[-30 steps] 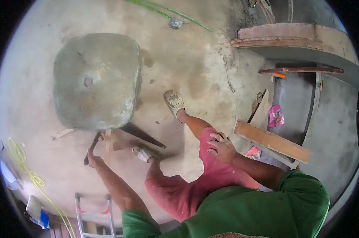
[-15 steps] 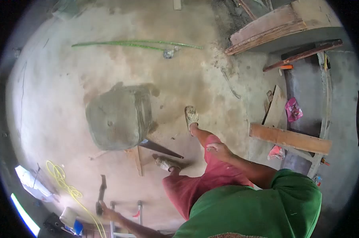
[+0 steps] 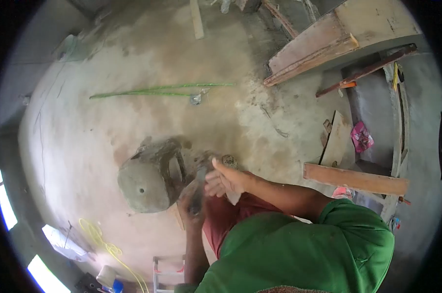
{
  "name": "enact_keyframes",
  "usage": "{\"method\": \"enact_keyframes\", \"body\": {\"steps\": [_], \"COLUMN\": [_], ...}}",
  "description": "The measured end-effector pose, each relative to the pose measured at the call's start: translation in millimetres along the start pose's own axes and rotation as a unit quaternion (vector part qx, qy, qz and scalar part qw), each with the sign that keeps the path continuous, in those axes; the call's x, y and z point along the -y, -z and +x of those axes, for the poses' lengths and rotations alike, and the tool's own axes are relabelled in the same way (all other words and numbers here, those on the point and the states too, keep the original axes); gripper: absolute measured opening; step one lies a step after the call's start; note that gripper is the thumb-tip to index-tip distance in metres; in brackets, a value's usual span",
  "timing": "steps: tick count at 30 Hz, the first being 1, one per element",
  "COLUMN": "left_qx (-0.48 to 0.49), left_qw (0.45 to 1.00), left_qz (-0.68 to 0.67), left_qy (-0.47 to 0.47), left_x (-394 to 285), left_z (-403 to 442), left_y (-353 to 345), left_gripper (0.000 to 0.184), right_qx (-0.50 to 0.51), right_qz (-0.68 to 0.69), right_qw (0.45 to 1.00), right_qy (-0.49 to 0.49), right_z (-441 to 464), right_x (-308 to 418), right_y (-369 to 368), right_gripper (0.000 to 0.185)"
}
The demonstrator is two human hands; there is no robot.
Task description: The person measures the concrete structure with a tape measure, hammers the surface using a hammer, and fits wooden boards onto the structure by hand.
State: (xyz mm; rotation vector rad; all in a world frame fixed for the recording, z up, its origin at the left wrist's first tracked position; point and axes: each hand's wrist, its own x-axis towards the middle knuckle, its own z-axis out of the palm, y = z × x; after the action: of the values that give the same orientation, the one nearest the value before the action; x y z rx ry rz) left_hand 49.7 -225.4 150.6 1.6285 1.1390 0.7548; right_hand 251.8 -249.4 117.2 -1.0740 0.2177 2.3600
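Observation:
My left hand (image 3: 189, 207) is closed around a long, dark hand tool (image 3: 198, 193), which is smeared by motion, so its exact kind cannot be made out. Just right of it my right hand (image 3: 226, 181) is held over my red shorts (image 3: 213, 215), thumb stretched out and fingers partly apart. A small pale patch (image 3: 234, 197) shows below the right palm; what it is I cannot tell. A grey, dusty stool (image 3: 150, 188) with a hole in its seat stands just left of my left hand. One speckled shoe (image 3: 229, 161) shows beyond my right hand.
Thin green strips (image 3: 147, 91) lie across the concrete floor. Planks (image 3: 353, 178) and a pink packet (image 3: 361, 137) are on the right. A yellow cord (image 3: 103, 244), a ladder (image 3: 169, 273) and a white sack (image 3: 67, 242) are at lower left.
My left hand has swung up and right with the tool, from the ladder's side to beside the stool. The right hand has lifted off my leg and moved left. The view has shifted.

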Motion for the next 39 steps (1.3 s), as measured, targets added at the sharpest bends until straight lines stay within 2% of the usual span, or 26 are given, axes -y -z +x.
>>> {"method": "enact_keyframes", "body": {"steps": [2,3,5,6,7,9,10,12,13,14,16,18,19,20,21,22,23,25,27,28,30,32,34,36,38,39], "left_qx": [0.076,0.081,0.187,0.224,0.225,0.237,0.248,0.308,0.317,0.329,0.351,0.305,0.316,0.285,0.272,0.259,0.244,0.226,0.156,0.159,0.182,0.184,0.230,0.244,0.260,0.288], "left_qw": [0.993,0.993,0.979,0.972,0.966,0.952,0.951,0.938,0.933,0.921,0.897,0.912,0.908,0.919,0.923,0.926,0.914,0.902,0.924,0.923,0.949,0.949,0.926,0.921,0.915,0.922], "left_qz": [0.040,0.037,0.055,0.058,0.119,0.193,0.186,0.128,0.130,0.115,0.105,0.185,0.186,0.169,0.162,0.155,0.159,0.168,0.055,0.059,0.039,0.044,0.030,0.066,0.100,0.144], "left_qy": [-0.082,-0.079,-0.055,-0.047,-0.039,-0.010,0.002,0.094,0.106,0.175,0.247,0.204,0.204,0.212,0.219,0.226,0.282,0.328,0.345,0.345,0.254,0.253,0.299,0.297,0.291,0.216], "left_x": [-23,-29,-35,-37,-40,-22,8,69,77,82,85,84,105,138,140,128,114,76,49,50,54,62,43,38,52,69], "left_z": [49,71,119,143,165,200,211,235,252,267,303,344,359,370,386,409,436,510,559,582,623,665,716,762,811,835], "left_y": [-36,-51,-74,-82,-88,-89,-86,-72,-60,-49,-33,-31,-27,-22,-29,-40,-43,-79,-114,-126,-152,-179,-215,-253,-291,-309], "left_gripper": [0.038,0.038,0.041,0.042,0.047,0.052,0.052,0.045,0.045,0.041,0.038,0.036,0.036,0.035,0.034,0.034,0.034,0.034,0.028,0.028,0.027,0.027,0.028,0.029,0.030,0.032], "right_qx": [-0.072,-0.076,-0.135,-0.113,-0.094,-0.171,-0.234,-0.376,-0.449,-0.486,-0.555,-0.564,-0.571,-0.573,-0.569,-0.563,-0.554,-0.547,-0.530,-0.535,-0.541,-0.581,-0.583,-0.608,-0.618,-0.647], "right_qz": [0.197,0.201,0.274,0.278,0.284,0.238,0.212,0.108,0.034,-0.043,-0.140,-0.132,-0.140,-0.130,-0.113,-0.096,-0.117,-0.159,-0.152,-0.172,-0.185,-0.277,-0.226,-0.266,-0.223,-0.208], "right_qw": [0.970,0.969,0.936,0.932,0.927,0.928,0.923,0.902,0.879,0.862,0.816,0.813,0.808,0.809,0.815,0.821,0.824,0.822,0.833,0.827,0.820,0.763,0.780,0.748,0.753,0.732], "right_qy": [0.122,0.122,0.176,0.202,0.226,0.231,0.222,0.186,0.159,0.139,0.084,0.047,0.021,0.017,0.007,-0.005,0.000,-0.019,-0.045,-0.028,-0.016,0.057,0.039,0.031,0.033,0.055], "right_z": [-12,-10,1,3,3,-8,-32,-66,-74,-82,-91,-91,-91,-88,-82,-75,-67,-52,-43,-38,-34,-25,-27,-27,-22,-16], "right_x": [43,58,85,100,112,131,145,168,172,176,181,188,193,196,197,196,194,212,229,242,265,287,332,373,412,423], "right_y": [-9,3,53,82,116,195,197,198,201,204,210,215,219,223,228,239,253,282,284,291,305,312,309,311,312,316], "right_gripper": [0.058,0.058,0.033,0.025,0.016,0.012,0.012,0.012,0.013,0.015,0.016,0.018,0.019,0.019,0.020,0.020,0.022,0.022,0.024,0.026,0.028,0.026,0.026,0.026,0.027,0.027]}}
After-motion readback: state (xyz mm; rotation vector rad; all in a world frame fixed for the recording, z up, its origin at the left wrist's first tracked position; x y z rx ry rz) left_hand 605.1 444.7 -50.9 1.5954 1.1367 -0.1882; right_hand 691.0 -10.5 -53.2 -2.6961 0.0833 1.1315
